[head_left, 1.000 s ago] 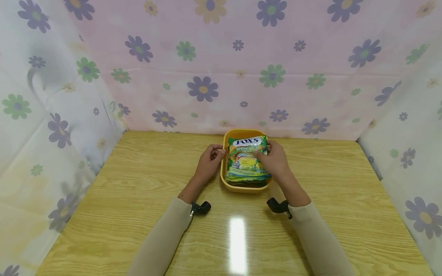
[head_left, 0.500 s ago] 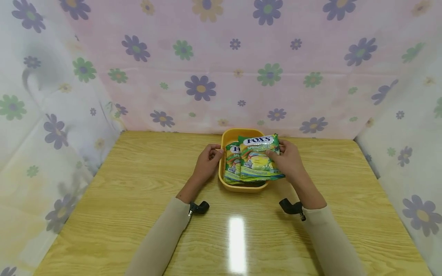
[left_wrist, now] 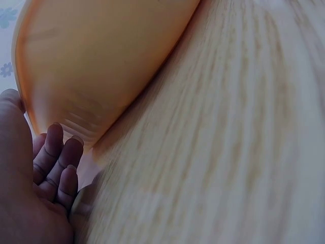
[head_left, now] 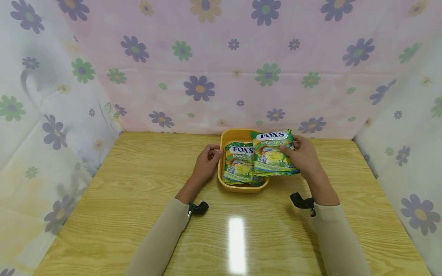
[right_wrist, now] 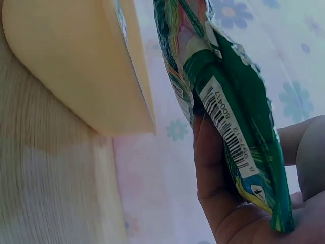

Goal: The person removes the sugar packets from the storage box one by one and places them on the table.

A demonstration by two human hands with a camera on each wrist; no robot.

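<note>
A yellow plastic container (head_left: 243, 189) stands on the table, with a green Fox's Spring Tea candy bag (head_left: 238, 165) lying in it. My left hand (head_left: 206, 163) holds the container's left rim, thumb at the edge and other fingers bent against the wall. In the left wrist view those bent fingers (left_wrist: 71, 152) show beside the container (left_wrist: 101, 56). My right hand (head_left: 305, 157) grips a second Fox's bag (head_left: 272, 157), thumb on its front and fingers behind. That bag overlaps the container's right side in the head view; its barcode side (right_wrist: 231, 132) faces the right wrist camera.
The wood-grain table (head_left: 155, 165) reaches around the container, with a bright reflection in front. Behind stands a pink floral cloth (head_left: 221, 76), with white floral cloths on both sides. A black wrist mount (head_left: 199, 208) sits by the left sleeve, another (head_left: 302, 201) by the right.
My right hand has lifted the top candy bag and carried it rightward, uncovering the bag beneath. The left hand has stayed at the container's rim.
</note>
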